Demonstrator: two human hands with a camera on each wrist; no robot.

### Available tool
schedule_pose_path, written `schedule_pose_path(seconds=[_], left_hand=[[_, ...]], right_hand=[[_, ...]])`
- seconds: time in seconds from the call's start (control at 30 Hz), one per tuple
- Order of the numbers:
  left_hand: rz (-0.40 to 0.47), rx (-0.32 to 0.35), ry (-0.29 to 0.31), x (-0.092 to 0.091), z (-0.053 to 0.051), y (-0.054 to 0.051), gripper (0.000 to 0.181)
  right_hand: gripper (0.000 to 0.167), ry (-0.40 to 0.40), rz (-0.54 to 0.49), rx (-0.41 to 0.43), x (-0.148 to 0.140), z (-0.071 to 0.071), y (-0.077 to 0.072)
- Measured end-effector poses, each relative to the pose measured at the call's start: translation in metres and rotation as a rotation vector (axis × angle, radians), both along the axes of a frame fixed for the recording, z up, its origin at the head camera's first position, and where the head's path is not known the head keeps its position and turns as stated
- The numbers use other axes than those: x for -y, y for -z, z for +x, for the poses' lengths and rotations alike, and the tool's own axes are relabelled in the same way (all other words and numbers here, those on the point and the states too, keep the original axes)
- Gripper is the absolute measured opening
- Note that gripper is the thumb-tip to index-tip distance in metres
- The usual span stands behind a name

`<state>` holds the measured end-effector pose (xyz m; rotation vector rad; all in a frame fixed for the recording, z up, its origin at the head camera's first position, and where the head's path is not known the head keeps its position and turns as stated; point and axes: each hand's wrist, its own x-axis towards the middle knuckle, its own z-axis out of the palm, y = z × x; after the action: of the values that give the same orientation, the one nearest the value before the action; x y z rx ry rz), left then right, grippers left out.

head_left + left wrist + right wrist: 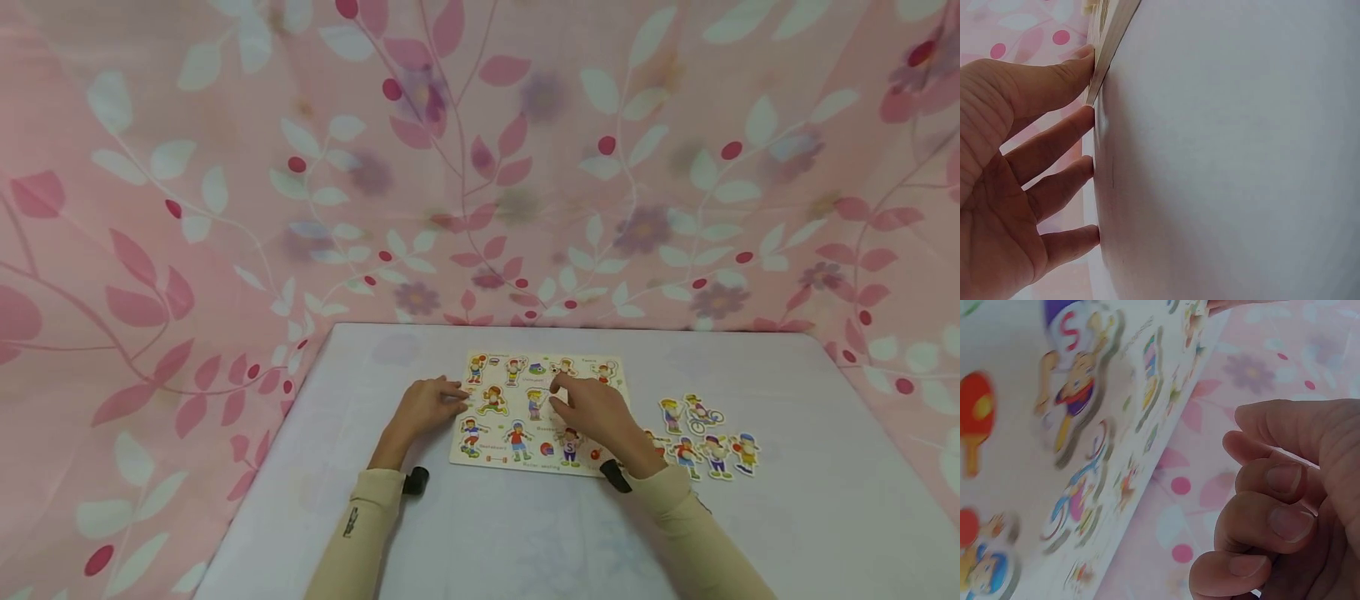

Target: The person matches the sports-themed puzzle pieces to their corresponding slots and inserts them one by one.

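Note:
A pale puzzle board with cartoon sports figures lies on the table. The left hand rests at its left side; in the left wrist view the thumb of this hand touches the board's edge, and the other fingertips meet the white surface. Over the board's right part hovers the right hand, near a figure in a blue hat. In the right wrist view this hand has loosely curled fingers with nothing visible between them, beside the tilted-looking board.
Several loose figure pieces lie right of the board, among them a cyclist, a purple-clothed figure and a yellow-clothed one. Some are partly behind the right forearm. A pink floral curtain hangs behind the white-covered table.

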<state>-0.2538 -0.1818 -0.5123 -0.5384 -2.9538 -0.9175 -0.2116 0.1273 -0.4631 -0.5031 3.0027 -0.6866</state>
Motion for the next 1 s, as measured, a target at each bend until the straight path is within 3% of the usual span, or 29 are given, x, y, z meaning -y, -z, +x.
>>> schedule_pose_path(seconds=[0.63,1.0], left_hand=[[0.020,0.012,-0.003,0.000,0.000,-0.001,0.020],[0.016,0.014,0.001,-0.001,0.001,-0.001,0.019]], right_hand=[[0.026,0.102,0.013,0.058,-0.076,0.013,0.003],[0.028,0.198,0.028,0.173,-0.128,0.022,0.016]])
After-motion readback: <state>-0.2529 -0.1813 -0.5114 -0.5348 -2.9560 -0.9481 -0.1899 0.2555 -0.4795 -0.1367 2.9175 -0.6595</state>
